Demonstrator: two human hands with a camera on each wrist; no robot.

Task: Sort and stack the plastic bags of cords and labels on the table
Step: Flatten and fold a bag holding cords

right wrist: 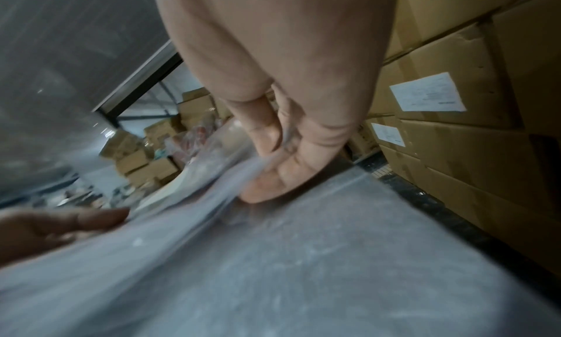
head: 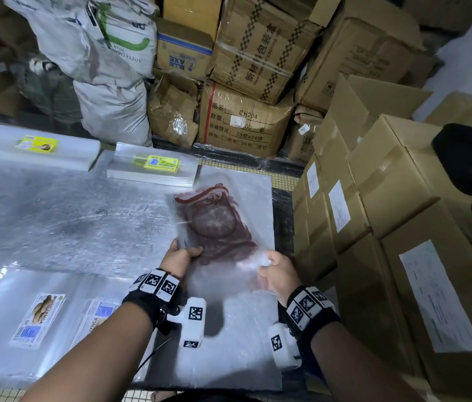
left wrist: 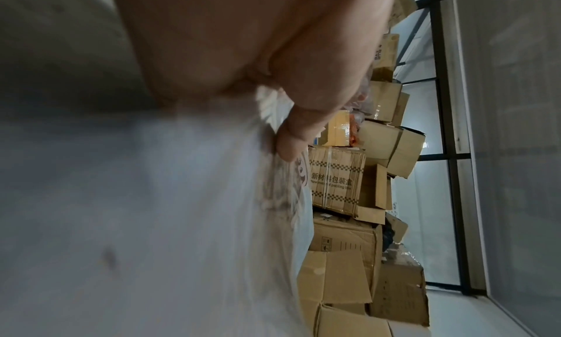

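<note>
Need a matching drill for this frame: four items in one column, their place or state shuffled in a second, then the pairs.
Items:
1. bag with red print
2. stack with yellow-green label
3. bags with fish labels
4. white sacks

Places/states:
A. flat on the table, near left
B. piled behind the table, far left
C. held by left hand and right hand
D. on the table's far edge, centre

Pairs: 1-C, 2-D, 3-A, 4-B

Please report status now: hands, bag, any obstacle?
Left hand and right hand both grip red-printed bag, near edge. Held over clear stack. Nothing in the way.
</note>
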